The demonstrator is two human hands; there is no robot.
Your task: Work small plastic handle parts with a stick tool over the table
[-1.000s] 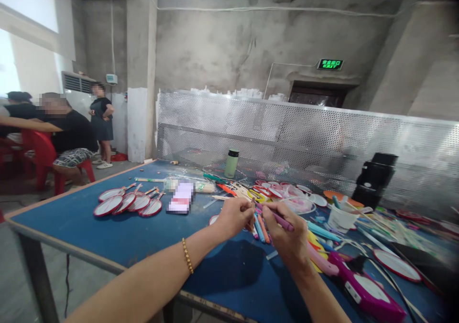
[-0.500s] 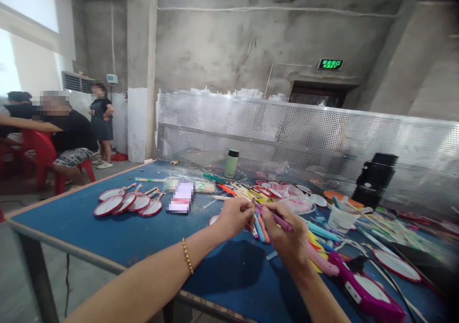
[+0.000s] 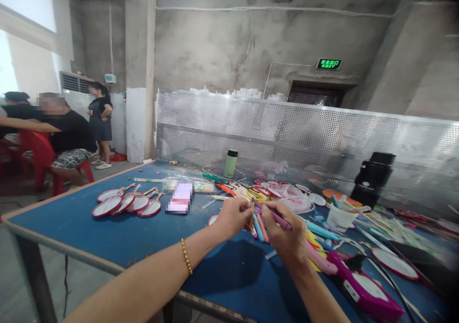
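Observation:
My left hand (image 3: 233, 217) is closed in a pinch over the blue table (image 3: 118, 237), holding a small piece I cannot make out at its fingertips. My right hand (image 3: 283, 234) is closed round a thin purple stick (image 3: 278, 219) that points left toward the left hand's fingertips. The two hands almost touch. Under and behind them lie several coloured sticks (image 3: 258, 227). A gold bead bracelet (image 3: 187, 256) sits on my left wrist.
A row of red-rimmed round paddles (image 3: 125, 203) lies at the left, with a green bottle (image 3: 231, 163) farther back. A magenta tool (image 3: 362, 287), a white cup (image 3: 339, 216) and a black device (image 3: 373, 179) stand at the right. Perforated metal panel behind; people sit at far left.
Both hands stay almost still, pinched together; the view has shifted only slightly.

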